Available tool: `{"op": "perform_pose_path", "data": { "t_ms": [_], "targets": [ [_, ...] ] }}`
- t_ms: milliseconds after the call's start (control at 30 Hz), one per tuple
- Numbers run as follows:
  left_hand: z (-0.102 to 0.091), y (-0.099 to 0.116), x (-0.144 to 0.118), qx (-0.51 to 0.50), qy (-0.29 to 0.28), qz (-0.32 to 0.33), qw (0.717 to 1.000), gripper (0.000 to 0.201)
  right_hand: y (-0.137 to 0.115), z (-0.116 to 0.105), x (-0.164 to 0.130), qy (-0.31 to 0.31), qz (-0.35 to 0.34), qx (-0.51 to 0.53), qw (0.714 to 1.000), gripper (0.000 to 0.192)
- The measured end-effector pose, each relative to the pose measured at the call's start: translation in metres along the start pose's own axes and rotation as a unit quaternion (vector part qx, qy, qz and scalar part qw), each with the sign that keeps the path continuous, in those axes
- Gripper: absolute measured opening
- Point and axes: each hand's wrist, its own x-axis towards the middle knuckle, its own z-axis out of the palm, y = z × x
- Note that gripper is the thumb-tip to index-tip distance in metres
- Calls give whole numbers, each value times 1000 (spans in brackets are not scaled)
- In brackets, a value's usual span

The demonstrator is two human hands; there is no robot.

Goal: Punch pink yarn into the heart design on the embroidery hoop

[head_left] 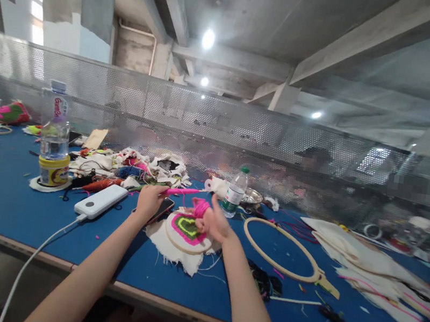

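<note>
My left hand (pixel 150 204) is closed around a slim pink punch needle (pixel 184 191), whose thin pale tip points right. Pink yarn (pixel 200 207) sits bunched at the fingers of my right hand (pixel 216 222), which is partly curled with its thumb raised. Below the hands, white cloth in a round embroidery hoop (pixel 185 249) lies on the blue table. Its looped pattern has pink, dark green and yellow-green bands. A dark phone (pixel 165 206) lies beside my left hand, partly hidden by it.
A white power bank (pixel 101 201) with a cable lies left. Bottles stand at left (pixel 54 144) and behind my right hand (pixel 234 194). Scraps and yarn (pixel 128 166) are heaped behind. At right are an unfilled wooden hoop (pixel 280 264), black yarn (pixel 265 280) and folded cloth (pixel 367 256).
</note>
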Motion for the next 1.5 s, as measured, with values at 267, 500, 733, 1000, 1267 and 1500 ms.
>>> {"op": "perform_pose_path", "data": {
  "t_ms": [267, 500, 733, 1000, 1267, 1500],
  "targets": [
    [-4, 2, 0, -17, 1, -18, 1000, 22, 2, 1, 3, 41, -88, -4, 995, 25],
    [2, 5, 0, -53, -37, 53, 996, 24, 29, 35, 16, 34, -22, 13, 999, 25],
    [5, -6, 2, 1, -2, 7, 1000, 22, 25, 23, 22, 74, -70, 54, 993, 33],
    [-1, -3, 2, 37, 5, -40, 999, 23, -2, -21, 16, 272, -234, 206, 910, 20],
    [-5, 4, 1, 56, -30, -50, 997, 22, -10, -44, -3, 369, -298, 267, 839, 25],
    [2, 3, 1, -83, -72, -115, 987, 24, -10, -51, -3, 403, -298, 209, 840, 21]
  ]
}}
